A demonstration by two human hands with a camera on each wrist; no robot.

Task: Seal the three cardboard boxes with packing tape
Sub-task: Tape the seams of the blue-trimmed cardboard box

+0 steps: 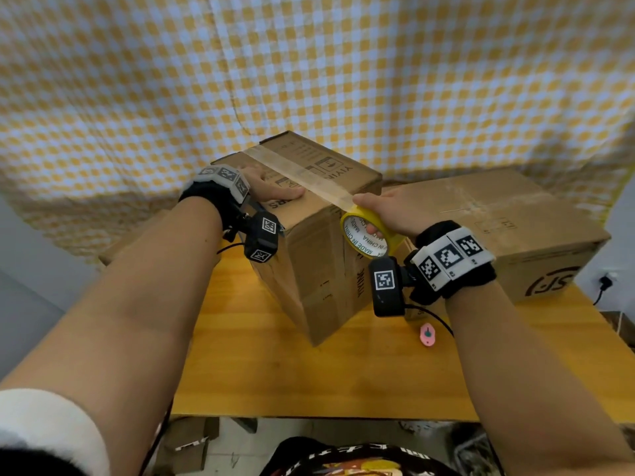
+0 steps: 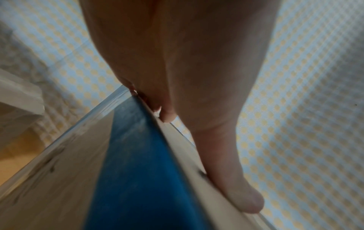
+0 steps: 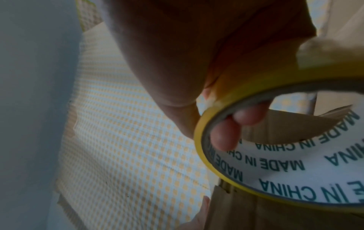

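Head view: the tall box (image 1: pixel 309 214) stands on the wooden table (image 1: pixel 309 379) between the arms, with a strip of tape (image 1: pixel 302 173) laid along its top. It is steadied by the left hand (image 1: pixel 271 187), fingers flat and relaxed on the lid. The tape roll (image 1: pixel 369 231) is gripped by the right hand (image 1: pixel 388 209) at the box's near edge, fingers hooked through the core. The strip should probably be kept taut, carried over the edge and pressed down before being cut.
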